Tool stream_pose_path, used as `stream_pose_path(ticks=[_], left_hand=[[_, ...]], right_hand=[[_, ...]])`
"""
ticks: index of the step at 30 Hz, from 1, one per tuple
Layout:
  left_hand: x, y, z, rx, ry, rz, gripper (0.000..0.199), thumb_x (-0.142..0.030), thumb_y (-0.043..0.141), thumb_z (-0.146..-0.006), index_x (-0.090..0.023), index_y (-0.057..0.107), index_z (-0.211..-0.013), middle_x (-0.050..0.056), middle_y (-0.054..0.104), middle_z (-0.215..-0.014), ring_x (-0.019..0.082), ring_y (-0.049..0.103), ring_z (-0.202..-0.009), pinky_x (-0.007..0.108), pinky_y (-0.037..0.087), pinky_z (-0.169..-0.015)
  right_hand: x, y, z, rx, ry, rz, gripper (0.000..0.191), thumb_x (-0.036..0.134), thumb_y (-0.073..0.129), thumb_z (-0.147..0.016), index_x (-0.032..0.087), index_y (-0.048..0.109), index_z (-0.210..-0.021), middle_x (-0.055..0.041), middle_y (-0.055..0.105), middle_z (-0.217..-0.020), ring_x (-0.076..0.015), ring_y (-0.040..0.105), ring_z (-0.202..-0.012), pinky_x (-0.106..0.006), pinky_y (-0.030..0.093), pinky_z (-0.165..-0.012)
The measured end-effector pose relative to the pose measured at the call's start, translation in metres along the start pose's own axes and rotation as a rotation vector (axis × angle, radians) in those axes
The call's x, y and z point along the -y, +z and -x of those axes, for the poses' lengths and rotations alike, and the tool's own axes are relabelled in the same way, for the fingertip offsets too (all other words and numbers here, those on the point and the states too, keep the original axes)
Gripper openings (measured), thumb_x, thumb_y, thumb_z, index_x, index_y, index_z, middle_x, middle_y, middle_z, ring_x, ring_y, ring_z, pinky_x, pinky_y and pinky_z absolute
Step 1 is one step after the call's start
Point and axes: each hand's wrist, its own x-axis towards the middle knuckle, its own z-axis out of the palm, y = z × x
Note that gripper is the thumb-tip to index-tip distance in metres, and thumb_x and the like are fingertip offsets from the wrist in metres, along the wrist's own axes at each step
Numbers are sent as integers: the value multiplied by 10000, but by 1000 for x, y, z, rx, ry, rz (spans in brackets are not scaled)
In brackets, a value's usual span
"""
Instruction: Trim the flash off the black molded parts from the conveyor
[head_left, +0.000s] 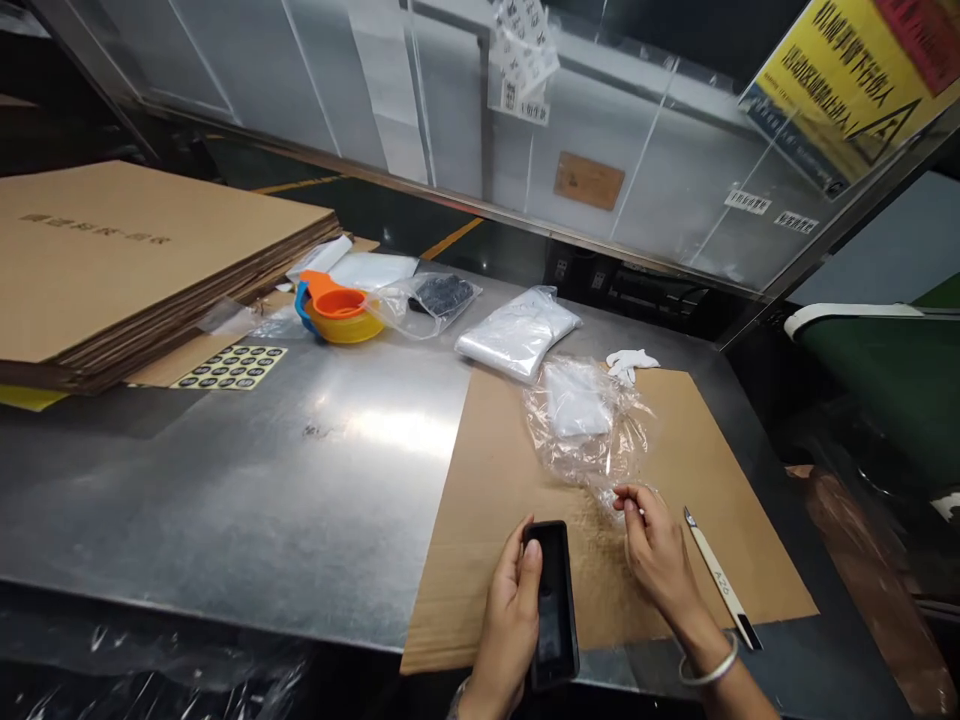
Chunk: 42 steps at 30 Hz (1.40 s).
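My left hand (508,620) is closed around a black rectangular case (553,605), about phone-sized, with a raised rim and a dark glossy face; its thumb presses on the near side. My right hand (656,545) has its thumb and fingers drawn together in a pinch, at the narrow end of a crumpled clear plastic bag (589,420) that holds something white. What lies between those fingertips is too small to tell. A cream-handled craft knife (721,578) marked A26 lies to the right of this hand. Under both hands is a cardboard sheet (495,500).
Flat cardboard (150,260) is stacked at left, beside a sheet of round stickers (232,368). Behind are an orange and yellow tape dispenser (341,310), a bagged dark item (442,293), a white plastic packet (517,332) and a white glove (630,362). A clear partition (450,110) borders the metal table (300,500).
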Motion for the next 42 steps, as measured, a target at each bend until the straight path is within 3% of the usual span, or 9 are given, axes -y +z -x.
stream_pose_path(ticks=[6, 13, 22, 26, 31, 34, 37, 39, 42], left_hand=[[13, 9, -42, -80, 414, -498, 492, -360, 482, -852, -117, 457, -1279, 144, 476, -1337, 244, 293, -1328, 370, 195, -1106], [28, 0, -50, -295, 684, -1056, 494, -254, 282, -888, -78, 416, -1330, 175, 441, -1357, 322, 355, -1229, 492, 295, -997], [32, -15, -56, -202, 810, -1130, 459, -233, 302, -871, -142, 495, -1277, 139, 574, -1210, 274, 496, -1103, 428, 393, -914], [29, -13, -54, -232, 824, -1107, 453, -237, 319, -866, -127, 505, -1264, 149, 570, -1210, 290, 495, -1097, 463, 397, -903], [15, -10, -47, -75, 789, -843, 436, -317, 423, -847, -133, 536, -1225, 141, 585, -1172, 271, 522, -1070, 436, 422, -911], [4, 0, -37, 7, 591, -566, 410, -415, 485, -824, -148, 597, -1115, 109, 647, -968, 214, 597, -808, 335, 489, -721], [-7, 15, -27, 168, 370, -385, 412, -480, 599, -747, -134, 630, -969, 45, 625, -728, 145, 532, -592, 253, 443, -557], [-11, 22, -23, 212, 348, -334, 383, -500, 640, -705, -134, 627, -815, 2, 562, -619, 112, 468, -531, 223, 395, -514], [-10, 23, -22, 143, 380, -323, 408, -545, 597, -719, -146, 550, -641, -30, 482, -537, 92, 402, -497, 210, 351, -497]], right_hand=[[-32, -2, -69, 85, -153, 220, 166, 244, 472, -880, 168, 617, -913, -50, 640, -871, -193, 576, -864, -363, 426, -799], [-45, 22, -94, 301, -331, 280, 189, 335, 567, -862, 155, 605, -907, -34, 609, -983, -170, 574, -920, -380, 467, -814], [-69, 19, -102, 247, -208, 52, 227, 336, 521, -897, 134, 586, -978, -16, 618, -907, -127, 607, -752, -302, 515, -671], [-71, 11, -99, 182, -158, -49, 227, 346, 514, -900, 137, 586, -949, -10, 615, -873, -116, 598, -723, -294, 508, -661], [-47, 2, -88, 213, -156, -189, 245, 361, 540, -874, 137, 579, -780, 28, 572, -704, -98, 553, -625, -261, 464, -606], [-18, -1, -63, 255, -155, -282, 227, 332, 561, -838, 151, 563, -700, 36, 531, -623, -97, 505, -595, -231, 406, -572], [11, -1, -29, 306, -149, -345, 169, 284, 595, -793, 160, 560, -684, 26, 551, -641, -105, 494, -626, -221, 385, -586], [24, 1, -9, 333, -139, -368, 166, 261, 604, -780, 164, 547, -657, 26, 556, -638, -104, 489, -625, -216, 377, -586], [28, 8, 6, 313, -104, -386, 206, 273, 628, -759, 169, 511, -626, 34, 516, -604, -99, 455, -593, -208, 352, -555]])
